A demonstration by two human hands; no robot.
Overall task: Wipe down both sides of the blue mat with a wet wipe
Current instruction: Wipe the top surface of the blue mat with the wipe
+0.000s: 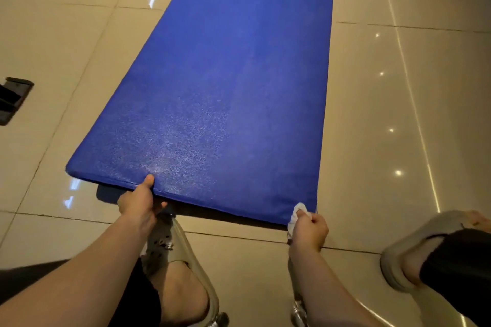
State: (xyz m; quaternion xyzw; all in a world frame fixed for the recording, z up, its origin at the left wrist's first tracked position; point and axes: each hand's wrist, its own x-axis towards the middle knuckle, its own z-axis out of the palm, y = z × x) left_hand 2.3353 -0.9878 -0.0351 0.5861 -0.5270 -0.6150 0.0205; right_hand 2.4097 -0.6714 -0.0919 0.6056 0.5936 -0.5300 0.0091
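Note:
The long blue mat (233, 82) stretches away from me over the tiled floor, its near end lifted a little with shadow beneath. My left hand (139, 203) grips the near edge left of centre, thumb on top and fingers under. At the near right corner, my right hand (308, 229) holds a crumpled white wet wipe (297, 214) and pinches the mat's corner with it.
Glossy beige floor tiles (398, 114) surround the mat. A dark flat object (13, 98) lies at the left edge. My feet in grey clogs stand close to the mat's end, the left foot (170, 247) below my left hand and the right foot (414, 249) at the right.

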